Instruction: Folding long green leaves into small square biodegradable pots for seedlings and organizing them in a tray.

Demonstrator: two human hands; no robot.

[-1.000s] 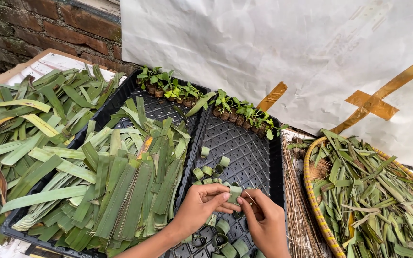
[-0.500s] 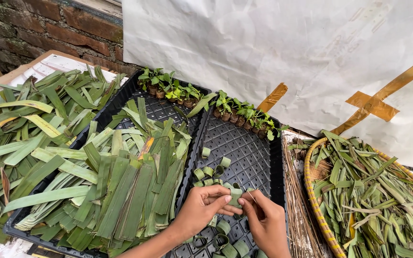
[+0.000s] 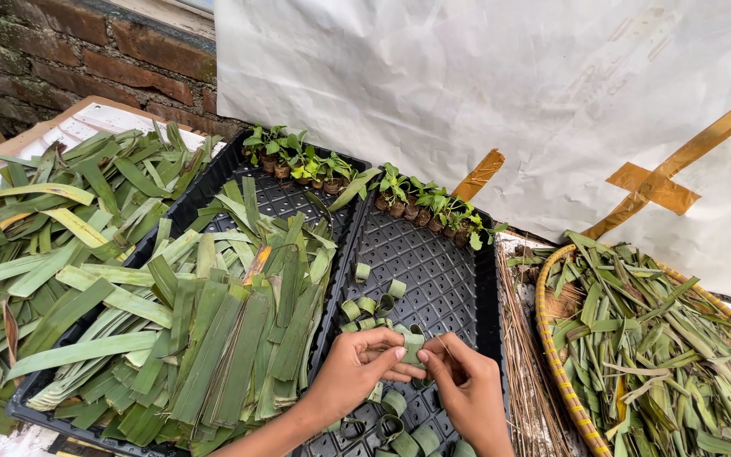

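My left hand (image 3: 355, 372) and my right hand (image 3: 467, 389) meet over the right black tray (image 3: 458, 279). Together they pinch a small rolled ring of green leaf (image 3: 413, 348) between fingertips. Several finished leaf rings (image 3: 370, 305) lie on the tray just beyond my hands, and more leaf rings (image 3: 408, 432) lie under my wrists. A stack of flat cut leaf strips (image 3: 213, 330) fills the left black tray (image 3: 35, 410), right beside my left forearm.
Seedlings in small leaf pots (image 3: 416, 203) line the far ends of both trays. A loose pile of long green leaves (image 3: 35, 228) lies at left. A woven basket (image 3: 556, 364) of leaf scraps and a bundle of dry straw (image 3: 526, 372) sit at right. A white sheet hangs behind.
Both hands stay in the same spot over the tray, with only small finger movements on the leaf ring.
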